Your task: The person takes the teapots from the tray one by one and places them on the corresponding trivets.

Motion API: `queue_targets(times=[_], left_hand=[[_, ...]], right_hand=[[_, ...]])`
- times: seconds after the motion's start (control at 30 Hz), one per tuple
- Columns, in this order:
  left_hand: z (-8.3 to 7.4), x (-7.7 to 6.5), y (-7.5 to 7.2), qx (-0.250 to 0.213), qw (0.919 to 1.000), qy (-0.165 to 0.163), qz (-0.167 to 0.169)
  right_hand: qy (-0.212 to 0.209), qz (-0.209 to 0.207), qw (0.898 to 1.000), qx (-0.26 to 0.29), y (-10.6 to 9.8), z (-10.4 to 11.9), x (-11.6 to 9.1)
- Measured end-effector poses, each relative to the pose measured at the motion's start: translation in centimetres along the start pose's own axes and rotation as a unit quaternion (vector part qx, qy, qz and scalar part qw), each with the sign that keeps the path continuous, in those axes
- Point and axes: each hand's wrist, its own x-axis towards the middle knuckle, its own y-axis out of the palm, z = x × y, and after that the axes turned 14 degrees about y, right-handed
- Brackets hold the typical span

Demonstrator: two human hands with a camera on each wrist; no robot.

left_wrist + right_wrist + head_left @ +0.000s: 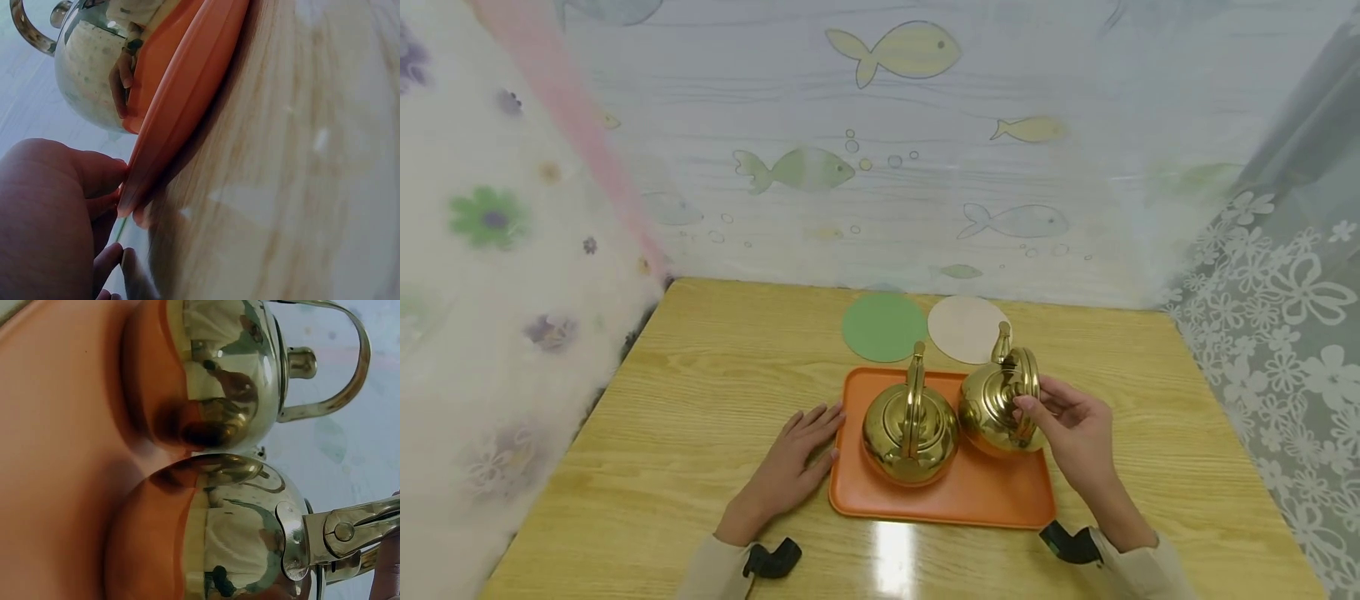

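Note:
Two shiny gold kettles stand side by side on an orange tray. My right hand grips the raised handle of the right kettle, thumb in front and fingers behind. In the right wrist view this kettle shows its handle hinge, and a bit of a finger appears at the right edge. The left kettle has its handle upright and a knobbed lid. My left hand lies beside the tray, fingers stretched out. In the left wrist view the fingertips touch the tray's rim.
A green round mat and a beige round mat lie behind the tray, on the wooden table. A fish-patterned curtain hangs along the table's far edge. Patterned fabric borders both sides.

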Motion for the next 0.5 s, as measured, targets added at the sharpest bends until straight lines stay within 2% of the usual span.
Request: queue_targets(times=[0.3,0.5], left_hand=[[0.0,0.1,-0.1,0.000,1.0000,-0.003,0.005],[0.0,0.0,0.0,0.000,0.9999,-0.007,0.009]], right_hand=[[0.004,-0.012,1.000,0.003,0.2,-0.5,0.9],[-0.007,-0.005,1.000,0.012,0.3,-0.8,1.4]])
